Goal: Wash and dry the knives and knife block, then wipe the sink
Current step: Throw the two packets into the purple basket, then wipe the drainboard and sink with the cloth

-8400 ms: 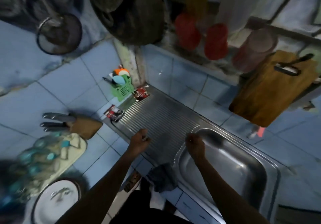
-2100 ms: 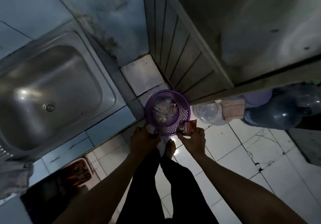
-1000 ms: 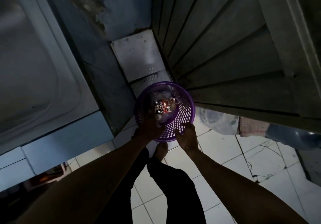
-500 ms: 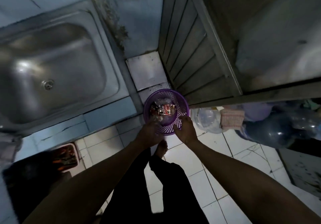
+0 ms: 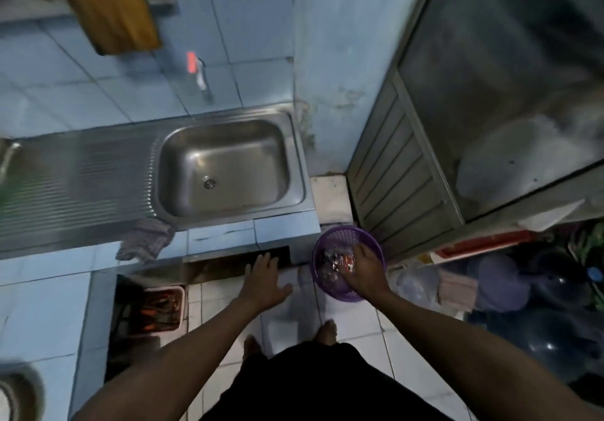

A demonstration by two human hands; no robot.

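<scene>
1. Down on the floor beside the worktop's end, my right hand [image 5: 364, 268] reaches into the purple basket [image 5: 348, 262], fingers curled over the wrappers [image 5: 340, 262] inside; whether it grips one I cannot tell.
2. My left hand [image 5: 264, 281] hovers just left of the basket, fingers spread straight, holding nothing.
3. Up on the worktop [image 5: 39, 290] sits the steel sink [image 5: 225, 167], its basin bare down to the drain.
4. A grey cloth [image 5: 145, 241] hangs over the sink's front edge, by the ribbed drainboard [image 5: 78, 185].
5. A wooden board [image 5: 108, 5] hangs on the tiled wall above.
</scene>
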